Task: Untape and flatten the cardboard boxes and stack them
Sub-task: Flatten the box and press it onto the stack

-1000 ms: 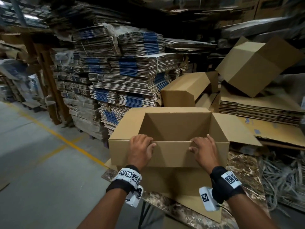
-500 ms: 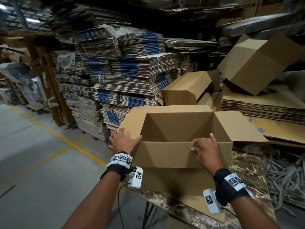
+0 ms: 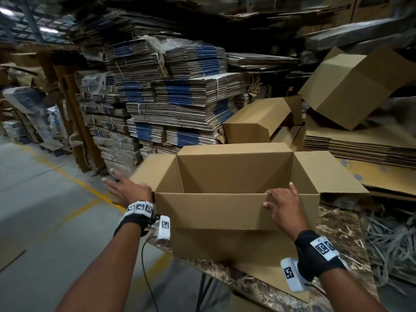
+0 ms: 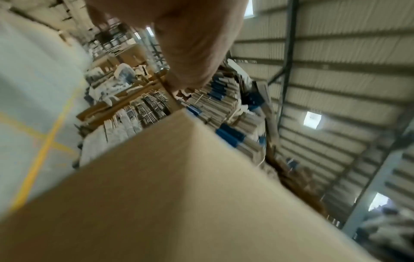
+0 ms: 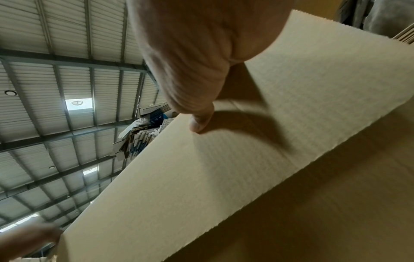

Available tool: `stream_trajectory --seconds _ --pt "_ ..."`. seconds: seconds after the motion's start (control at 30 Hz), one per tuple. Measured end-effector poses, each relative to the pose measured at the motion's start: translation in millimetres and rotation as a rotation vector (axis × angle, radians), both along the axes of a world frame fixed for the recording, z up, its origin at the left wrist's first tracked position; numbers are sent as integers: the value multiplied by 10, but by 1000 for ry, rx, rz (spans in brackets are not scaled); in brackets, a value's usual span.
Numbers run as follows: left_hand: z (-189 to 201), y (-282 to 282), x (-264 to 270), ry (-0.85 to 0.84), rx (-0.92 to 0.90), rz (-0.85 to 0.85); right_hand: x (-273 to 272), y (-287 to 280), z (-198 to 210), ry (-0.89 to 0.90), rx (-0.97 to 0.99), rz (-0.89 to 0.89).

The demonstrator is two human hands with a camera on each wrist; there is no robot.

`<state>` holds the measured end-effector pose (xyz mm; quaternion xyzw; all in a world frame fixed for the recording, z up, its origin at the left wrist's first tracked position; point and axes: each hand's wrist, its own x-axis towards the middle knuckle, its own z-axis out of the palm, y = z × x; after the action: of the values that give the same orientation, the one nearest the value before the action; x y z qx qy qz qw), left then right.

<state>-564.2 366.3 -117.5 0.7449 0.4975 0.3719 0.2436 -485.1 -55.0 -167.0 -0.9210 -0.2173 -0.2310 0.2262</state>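
An open brown cardboard box stands on a marble-patterned table, its four top flaps folded outward. My left hand is blurred, with fingers stretched out, just left of the box's left flap; I cannot tell whether it touches. In the left wrist view the box fills the lower frame beneath the hand. My right hand grips the near wall's top edge, fingers hooked over the rim. The right wrist view has its thumb pressed on the near flap.
Tied bundles of flattened cartons rise behind the box. To the right is a low stack of flat brown sheets with two erected boxes on and beside it. Shredded strips lie right of the table. Grey floor with a yellow line lies left.
My left hand left the near rim and swung out to the left side of the box, fingers opening. The right hand stayed on the near edge.
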Motion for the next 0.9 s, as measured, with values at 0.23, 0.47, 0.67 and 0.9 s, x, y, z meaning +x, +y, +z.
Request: stream_trajectory --seconds 0.23,0.47,0.67,0.9 --pt "-410 104 2 217 -136 -559 51 -12 56 51 -44 2" --pt "-142 98 84 406 -112 -681 103 -166 209 179 -122 118" --pt "-21 -59 3 477 -58 -650 -3 -127 7 42 -20 80" --pt "30 -71 -416 258 -23 -580 -146 -22 72 -68 52 119"
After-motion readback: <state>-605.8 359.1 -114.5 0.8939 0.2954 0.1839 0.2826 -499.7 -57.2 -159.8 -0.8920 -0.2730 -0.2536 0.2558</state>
